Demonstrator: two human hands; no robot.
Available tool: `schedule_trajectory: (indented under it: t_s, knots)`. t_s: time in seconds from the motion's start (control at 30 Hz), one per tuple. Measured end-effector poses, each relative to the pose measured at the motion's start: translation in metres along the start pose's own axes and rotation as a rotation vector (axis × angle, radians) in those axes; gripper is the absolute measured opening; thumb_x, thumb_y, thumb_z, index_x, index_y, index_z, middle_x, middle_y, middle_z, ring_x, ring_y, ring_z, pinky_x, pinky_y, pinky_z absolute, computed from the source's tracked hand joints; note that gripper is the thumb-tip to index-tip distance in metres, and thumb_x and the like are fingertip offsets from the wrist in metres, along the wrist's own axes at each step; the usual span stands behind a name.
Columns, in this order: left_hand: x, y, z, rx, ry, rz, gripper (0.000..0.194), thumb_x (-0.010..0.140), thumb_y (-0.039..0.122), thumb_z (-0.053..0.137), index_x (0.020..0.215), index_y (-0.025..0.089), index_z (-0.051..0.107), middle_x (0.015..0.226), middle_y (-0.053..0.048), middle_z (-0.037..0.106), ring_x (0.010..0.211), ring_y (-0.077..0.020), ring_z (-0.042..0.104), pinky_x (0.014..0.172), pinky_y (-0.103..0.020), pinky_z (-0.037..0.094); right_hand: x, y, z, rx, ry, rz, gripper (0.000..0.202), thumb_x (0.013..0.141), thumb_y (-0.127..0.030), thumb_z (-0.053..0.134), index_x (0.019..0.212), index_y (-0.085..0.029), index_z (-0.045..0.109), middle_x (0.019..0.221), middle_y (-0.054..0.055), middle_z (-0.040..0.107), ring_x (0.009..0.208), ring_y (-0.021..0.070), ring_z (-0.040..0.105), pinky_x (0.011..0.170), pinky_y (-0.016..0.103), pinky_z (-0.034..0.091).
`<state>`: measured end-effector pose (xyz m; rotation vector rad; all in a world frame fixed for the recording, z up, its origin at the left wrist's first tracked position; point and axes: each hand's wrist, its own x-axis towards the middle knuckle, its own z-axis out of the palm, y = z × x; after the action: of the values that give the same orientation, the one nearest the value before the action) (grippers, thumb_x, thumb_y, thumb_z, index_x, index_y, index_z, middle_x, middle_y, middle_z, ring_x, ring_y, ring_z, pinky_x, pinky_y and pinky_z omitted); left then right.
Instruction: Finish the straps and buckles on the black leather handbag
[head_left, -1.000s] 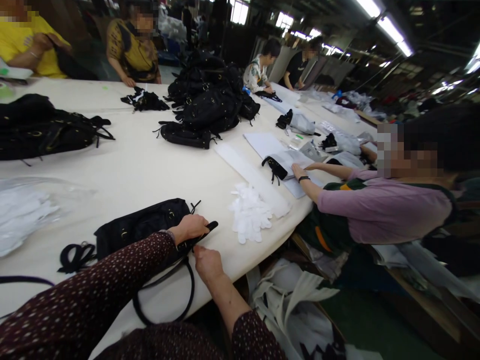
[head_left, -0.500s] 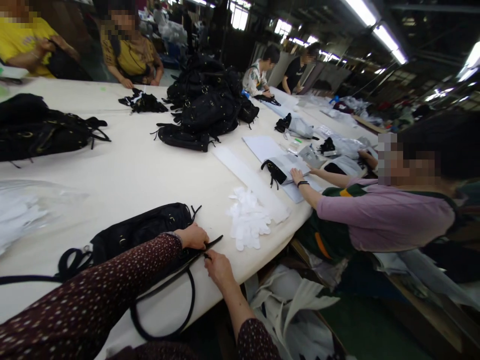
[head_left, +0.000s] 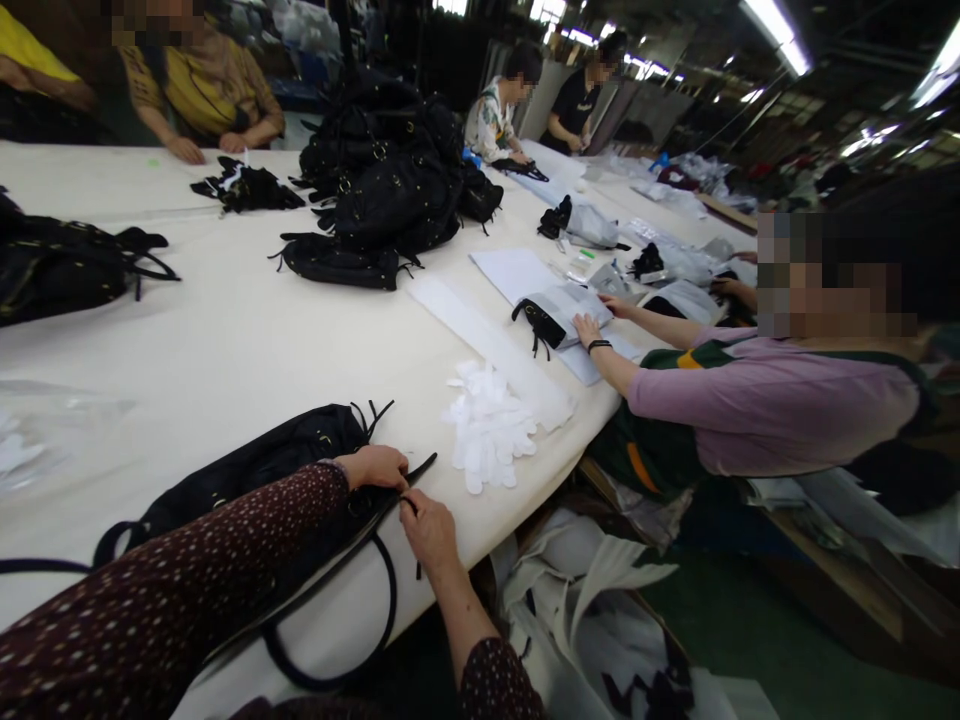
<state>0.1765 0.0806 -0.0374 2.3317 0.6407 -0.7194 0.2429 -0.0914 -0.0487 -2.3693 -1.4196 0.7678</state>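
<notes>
A black bag with brass-coloured fittings lies on its side along the table's near edge. My left hand is closed over the bag's right end, its fingertips pinching the black edge where a narrow tab sticks out. Just below it, my right hand pinches a thin black piece, perhaps a zip end or cord, and touches the left fingertips. A short dark end dangles under the right fingers. The bag's long strap loops over the table edge. My left sleeve hides much of the bag.
White cut pieces lie in a heap right of my hands, beside a white sheet. Black bags are piled further back. At the right, a co-worker handles a wrapped bag. A bin of scraps stands below the edge.
The view has shifted a little. My hands have drawn closer together at the bag's end, and a short dark end now hangs below my right hand.
</notes>
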Motion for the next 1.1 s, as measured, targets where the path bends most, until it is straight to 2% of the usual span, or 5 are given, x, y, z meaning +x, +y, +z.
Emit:
schedule_trajectory:
  t_s: [0.27, 0.5, 0.67, 0.9, 1.1]
  knots:
    - [0.006, -0.013, -0.022, -0.271, -0.218, 0.08, 0.027, 0.062, 0.041, 0.063, 0.078, 0.021, 0.07, 0.068, 0.003, 0.068, 0.061, -0.0146, 0.058, 0.055, -0.024, 0.046, -0.002, 0.003, -0.004, 0.263, 0.065, -0.145, 0.028, 0.093, -0.028, 0.041, 0.11, -0.024, 0.063, 0.107, 0.001, 0.071, 0.092, 0.0135, 0.064, 0.082, 0.022, 0.046]
    - [0.005, -0.019, -0.002, -0.262, 0.029, -0.034, 0.028, 0.064, 0.044, 0.063, 0.081, 0.023, 0.068, 0.073, 0.002, 0.067, 0.073, -0.0163, 0.06, 0.061, -0.024, 0.043, 0.007, 0.001, 0.003, -0.028, 0.029, -0.076, 0.029, 0.095, -0.042, 0.04, 0.109, -0.028, 0.062, 0.102, 0.001, 0.071, 0.087, 0.016, 0.066, 0.074, 0.025, 0.046]
    - [-0.002, -0.017, 0.014, -0.196, 0.219, -0.154, 0.024, 0.072, 0.046, 0.057, 0.084, 0.027, 0.065, 0.089, -0.001, 0.071, 0.085, -0.0199, 0.063, 0.068, -0.027, 0.043, 0.024, -0.004, 0.004, -0.219, -0.01, -0.091, 0.029, 0.097, -0.038, 0.036, 0.107, -0.026, 0.06, 0.101, 0.003, 0.07, 0.082, 0.0167, 0.066, 0.067, 0.026, 0.045]
    - [0.0, -0.017, 0.019, -0.167, 0.283, -0.211, 0.021, 0.075, 0.043, 0.057, 0.087, 0.028, 0.065, 0.092, -0.003, 0.072, 0.088, -0.0221, 0.065, 0.07, -0.029, 0.044, -0.014, -0.022, 0.032, -0.258, -0.227, -0.373, 0.027, 0.094, -0.04, 0.041, 0.099, -0.024, 0.062, 0.093, 0.003, 0.072, 0.076, 0.017, 0.065, 0.067, 0.027, 0.045]
    - [-0.003, -0.017, 0.017, -0.216, 0.283, -0.16, 0.024, 0.075, 0.045, 0.058, 0.087, 0.026, 0.067, 0.092, -0.003, 0.073, 0.089, -0.0217, 0.065, 0.076, -0.03, 0.047, -0.034, -0.029, 0.029, -0.207, -0.212, -0.281, 0.033, 0.095, -0.043, 0.037, 0.103, -0.024, 0.062, 0.098, 0.004, 0.072, 0.082, 0.0179, 0.066, 0.07, 0.027, 0.045]
